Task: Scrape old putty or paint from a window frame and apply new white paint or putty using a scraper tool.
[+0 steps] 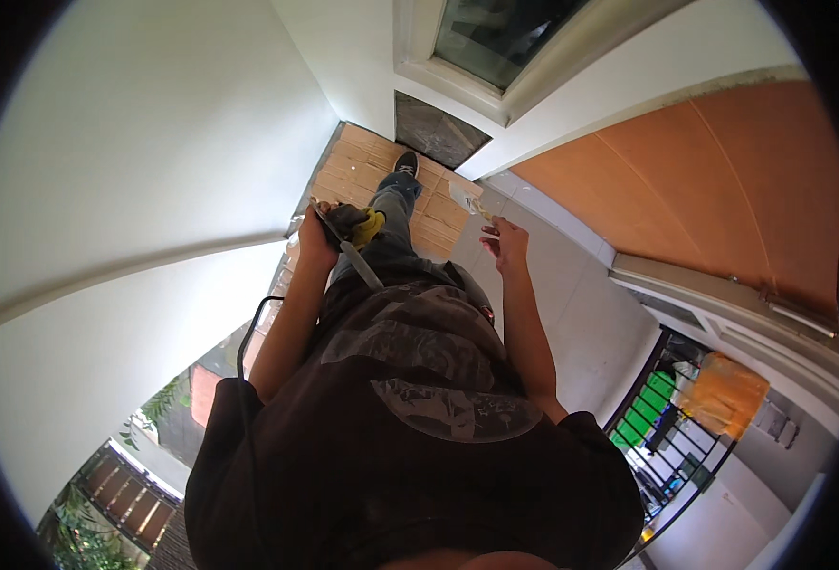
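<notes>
My left hand (316, 237) is closed at the edge of a dark and yellow bundle (366, 224), whose kind I cannot make out. From this bundle a narrow grey strip, like a flat bar or handle (361, 266), slants down toward my waist. Out to the right, my right hand (506, 243) pinches the yellowish handle of a putty knife (465, 199) between its fingertips. The knife's broad, pale blade points up and to the left, apart from the wall. Some of its fingers are curled loosely.
Flattened cardboard (358, 157) covers the floor under my shoe (406, 163). White walls (153, 142) rise on the left. Ahead is a framed window (500, 43), with an orange-brown door (695, 171) to its right. A black metal rack (671, 418) holds green and orange things. A dark cable (242, 351) runs along my left arm.
</notes>
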The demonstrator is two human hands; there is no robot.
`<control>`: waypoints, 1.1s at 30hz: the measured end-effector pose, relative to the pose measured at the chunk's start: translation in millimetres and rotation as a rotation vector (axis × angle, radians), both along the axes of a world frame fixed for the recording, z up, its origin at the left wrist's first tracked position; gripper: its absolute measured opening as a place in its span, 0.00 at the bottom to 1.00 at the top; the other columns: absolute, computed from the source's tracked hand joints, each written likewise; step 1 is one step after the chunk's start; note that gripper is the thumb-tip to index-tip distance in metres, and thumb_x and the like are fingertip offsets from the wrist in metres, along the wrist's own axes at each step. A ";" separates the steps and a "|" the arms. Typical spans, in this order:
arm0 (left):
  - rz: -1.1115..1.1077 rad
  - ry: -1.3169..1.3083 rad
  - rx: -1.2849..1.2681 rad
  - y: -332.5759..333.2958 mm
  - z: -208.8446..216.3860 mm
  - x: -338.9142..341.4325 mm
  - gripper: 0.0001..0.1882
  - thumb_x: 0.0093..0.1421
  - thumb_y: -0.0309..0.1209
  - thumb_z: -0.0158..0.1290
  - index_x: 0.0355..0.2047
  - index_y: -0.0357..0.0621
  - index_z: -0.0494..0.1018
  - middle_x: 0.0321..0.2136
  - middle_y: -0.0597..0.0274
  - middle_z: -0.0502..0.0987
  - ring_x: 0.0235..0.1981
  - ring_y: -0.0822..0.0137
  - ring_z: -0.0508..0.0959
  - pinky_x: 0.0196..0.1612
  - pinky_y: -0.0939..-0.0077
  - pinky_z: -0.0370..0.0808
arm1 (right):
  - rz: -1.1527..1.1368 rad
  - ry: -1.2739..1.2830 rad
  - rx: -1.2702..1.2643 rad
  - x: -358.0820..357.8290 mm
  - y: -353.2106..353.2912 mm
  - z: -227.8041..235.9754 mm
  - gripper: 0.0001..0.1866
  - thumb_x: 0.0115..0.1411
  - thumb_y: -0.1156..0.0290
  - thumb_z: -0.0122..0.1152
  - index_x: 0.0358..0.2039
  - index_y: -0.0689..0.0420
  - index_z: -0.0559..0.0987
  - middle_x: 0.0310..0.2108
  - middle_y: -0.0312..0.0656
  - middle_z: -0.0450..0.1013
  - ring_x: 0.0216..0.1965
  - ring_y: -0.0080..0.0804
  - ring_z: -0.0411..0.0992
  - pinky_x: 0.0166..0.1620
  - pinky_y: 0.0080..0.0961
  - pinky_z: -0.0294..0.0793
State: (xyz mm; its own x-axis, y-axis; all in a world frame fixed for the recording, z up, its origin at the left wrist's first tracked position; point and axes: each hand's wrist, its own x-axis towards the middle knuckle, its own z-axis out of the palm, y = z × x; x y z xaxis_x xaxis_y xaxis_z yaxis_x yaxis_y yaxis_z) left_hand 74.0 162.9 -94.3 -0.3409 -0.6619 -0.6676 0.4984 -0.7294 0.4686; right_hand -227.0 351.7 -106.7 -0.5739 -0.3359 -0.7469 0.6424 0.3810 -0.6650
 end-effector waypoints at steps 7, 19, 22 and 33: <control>0.003 -0.048 0.037 -13.3 9.6 -3.1 0.18 0.64 0.44 0.39 0.20 0.51 0.62 0.20 0.66 0.66 0.25 0.67 0.69 0.32 0.74 0.68 | 0.025 0.045 0.033 -15.9 -3.9 13.8 0.13 0.54 0.66 0.60 0.35 0.63 0.76 0.26 0.44 0.75 0.17 0.31 0.73 0.16 0.17 0.70; 0.043 -0.018 0.107 -67.7 10.1 -16.6 0.18 0.66 0.42 0.37 0.21 0.49 0.61 0.21 0.65 0.65 0.29 0.67 0.67 0.39 0.75 0.66 | 0.534 0.913 0.588 -61.4 -104.7 68.0 0.17 0.52 0.61 0.59 0.27 0.65 0.80 0.21 0.48 0.75 0.23 0.41 0.76 0.26 0.34 0.76; 0.099 0.017 0.139 -85.3 10.2 -19.1 0.17 0.66 0.42 0.37 0.21 0.49 0.62 0.21 0.66 0.64 0.29 0.67 0.67 0.38 0.76 0.66 | 0.793 1.205 0.744 -78.4 -150.3 74.5 0.18 0.51 0.58 0.58 0.27 0.64 0.79 0.24 0.54 0.75 0.29 0.50 0.76 0.33 0.43 0.76; 0.185 0.107 0.146 -127.3 -25.9 -10.1 0.18 0.66 0.44 0.40 0.23 0.47 0.62 0.23 0.64 0.66 0.32 0.66 0.68 0.42 0.73 0.67 | 1.023 0.991 1.064 -131.7 -278.9 67.6 0.14 0.49 0.66 0.56 0.34 0.61 0.79 0.38 0.54 0.76 0.42 0.50 0.75 0.41 0.42 0.75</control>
State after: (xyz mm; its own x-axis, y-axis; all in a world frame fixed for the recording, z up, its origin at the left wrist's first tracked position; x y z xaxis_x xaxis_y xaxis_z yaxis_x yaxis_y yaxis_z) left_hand 63.8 35.6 -120.2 -0.2965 -0.6187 -0.7275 0.6709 -0.6771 0.3025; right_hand -358.8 72.8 -39.1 -0.7932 -0.4620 -0.3968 -0.5548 0.8168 0.1581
